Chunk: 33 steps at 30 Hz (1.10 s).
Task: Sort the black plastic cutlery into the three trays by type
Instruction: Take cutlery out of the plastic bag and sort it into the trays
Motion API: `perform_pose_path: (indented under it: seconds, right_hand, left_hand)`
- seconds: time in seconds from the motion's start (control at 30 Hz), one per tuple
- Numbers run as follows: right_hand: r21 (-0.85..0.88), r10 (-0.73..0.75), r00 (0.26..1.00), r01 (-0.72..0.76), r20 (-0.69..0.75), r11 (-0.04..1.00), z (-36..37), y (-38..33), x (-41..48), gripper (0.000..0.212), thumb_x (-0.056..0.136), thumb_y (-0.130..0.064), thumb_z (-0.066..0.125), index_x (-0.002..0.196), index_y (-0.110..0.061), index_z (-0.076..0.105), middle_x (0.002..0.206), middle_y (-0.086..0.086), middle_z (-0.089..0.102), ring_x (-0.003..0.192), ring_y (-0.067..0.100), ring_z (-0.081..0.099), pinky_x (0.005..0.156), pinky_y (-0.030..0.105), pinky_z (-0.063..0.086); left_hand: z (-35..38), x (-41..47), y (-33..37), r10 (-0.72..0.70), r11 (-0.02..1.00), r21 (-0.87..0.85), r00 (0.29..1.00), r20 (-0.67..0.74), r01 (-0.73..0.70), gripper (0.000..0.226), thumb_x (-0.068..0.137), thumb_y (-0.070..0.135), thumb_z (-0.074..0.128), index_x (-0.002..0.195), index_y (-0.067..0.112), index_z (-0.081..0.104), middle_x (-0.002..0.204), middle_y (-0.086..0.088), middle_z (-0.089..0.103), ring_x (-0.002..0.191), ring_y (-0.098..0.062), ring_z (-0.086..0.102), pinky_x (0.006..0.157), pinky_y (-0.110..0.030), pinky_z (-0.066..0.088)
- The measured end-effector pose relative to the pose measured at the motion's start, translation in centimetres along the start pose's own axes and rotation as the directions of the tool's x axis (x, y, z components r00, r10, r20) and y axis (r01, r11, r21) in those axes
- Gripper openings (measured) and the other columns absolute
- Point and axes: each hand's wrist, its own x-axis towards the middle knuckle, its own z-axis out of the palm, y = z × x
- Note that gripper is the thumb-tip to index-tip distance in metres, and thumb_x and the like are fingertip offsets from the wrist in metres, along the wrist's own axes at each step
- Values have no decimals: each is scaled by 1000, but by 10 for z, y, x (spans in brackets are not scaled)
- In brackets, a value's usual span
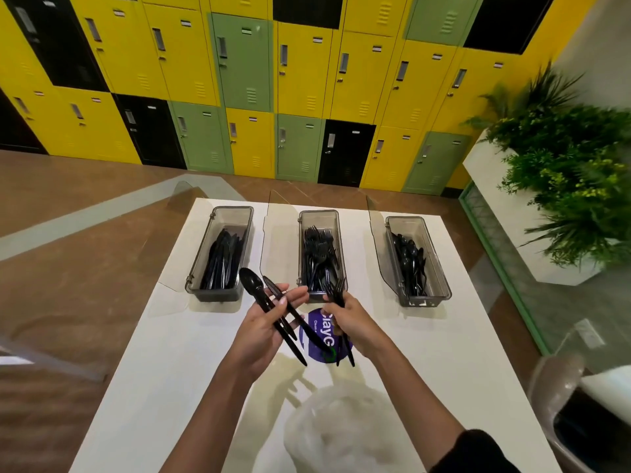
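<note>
Your left hand [263, 322] lies half open, palm up. A spoon [251, 283] and what looks like a knife [273, 289] lie across its fingers, and your thumb seems to pin their handles, though blur hides the exact count. Your right hand [348, 319] is closed around a small bunch of forks [336, 290], tines pointing to 12 o'clock.

From your hands, the knife tray [198, 254] sits at 11 o'clock, the fork tray [319, 213] at 12, just beyond your right hand, and the spoon tray [440, 268] at 2. All three stand on the white table [170, 353] and are already part filled.

These pieces are probably very light, thin and glossy, so they will slide over each other and flex a little. Hold each one mid-handle rather than by the bowl, blade or tines. Tines tangle, so lower the forks in lengthwise rather than dropping them.
</note>
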Motion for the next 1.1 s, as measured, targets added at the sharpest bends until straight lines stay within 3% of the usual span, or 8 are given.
perform_pose_path:
  seconds: [0.13, 0.37, 0.43, 0.57, 0.63, 0.77, 0.93, 1.1]
  right_hand:
    - [0, -4, 1000, 4, 25, 1000, -1, -15, 35, 17, 96, -2, 49, 90, -17, 56, 62, -6, 54, 49, 5, 45, 49, 17, 34]
    - [101, -20, 994, 31, -109, 994, 2, -44, 119, 34, 97, -6, 51, 129, 5, 51, 91, 5, 62, 76, 11, 59, 76, 22, 51]
    - [124, -18, 992, 33, -125, 992, 6, -48, 130, 47, 95, -7, 55, 140, -1, 42, 112, 10, 63, 98, 18, 62, 87, 23, 48]
    - [-48, -107, 980, 101, -170, 994, 9, -45, 126, 61, 96, -20, 55, 151, -19, 27, 153, 6, 34, 140, 23, 35, 110, 35, 34]
    - [-116, -168, 976, 152, -142, 982, 9, -41, 105, 49, 97, -29, 53, 143, -21, 40, 147, 4, 42, 134, 20, 42, 108, 35, 39]
    - [-52, -126, 978, 136, 165, 989, 5, -26, 41, 38, 96, -43, 49, 117, -15, 62, 114, 0, 69, 101, 15, 67, 88, 28, 52]
    - [-96, -156, 940, 194, 304, 976, 5, -3, -1, 11, 99, -17, 50, 94, -14, 60, 85, -1, 67, 69, 8, 60, 62, 19, 49]
    - [66, -118, 948, 102, 296, 993, 10, 1, -23, 16, 102, -18, 44, 89, -13, 54, 90, -1, 68, 81, 21, 68, 67, 28, 55]
  left_hand:
    - [-8, 10, 0, 10, 1000, 8, 999, -40, -10, 23, 100, 3, 34, 96, 18, 50, 108, -6, 73, 113, -19, 62, 90, -33, 40]
    - [-26, 27, 1, 38, 991, -119, 992, -122, -52, 19, 101, 8, 33, 99, 14, 51, 115, -9, 68, 109, -21, 65, 86, -29, 44]
    - [-26, 31, 1, 44, 986, -156, 990, -137, -66, 20, 101, 7, 33, 99, 14, 51, 112, -9, 70, 105, -21, 67, 85, -29, 45]
    - [-26, 37, 2, 62, 974, -205, 986, -157, -94, 21, 102, 7, 31, 102, 15, 51, 106, -6, 73, 102, -18, 68, 85, -28, 46]
    - [-26, 39, 1, 65, 970, -222, 985, -161, -100, 21, 102, 8, 31, 103, 15, 51, 106, -5, 73, 102, -18, 69, 84, -26, 49]
    - [-18, 39, 0, 90, 970, -209, 981, -170, -125, 22, 102, 11, 31, 103, 16, 52, 103, -3, 73, 100, -15, 69, 79, -22, 54]
    - [-2, 32, -3, 113, 982, -130, 973, -199, -140, 23, 103, 17, 29, 101, 19, 52, 103, -4, 65, 95, -17, 60, 76, -25, 40]
    - [16, 21, -6, 169, 979, -86, 974, -151, -183, 27, 102, 28, 28, 103, 19, 53, 97, -4, 70, 99, -20, 61, 85, -33, 46]
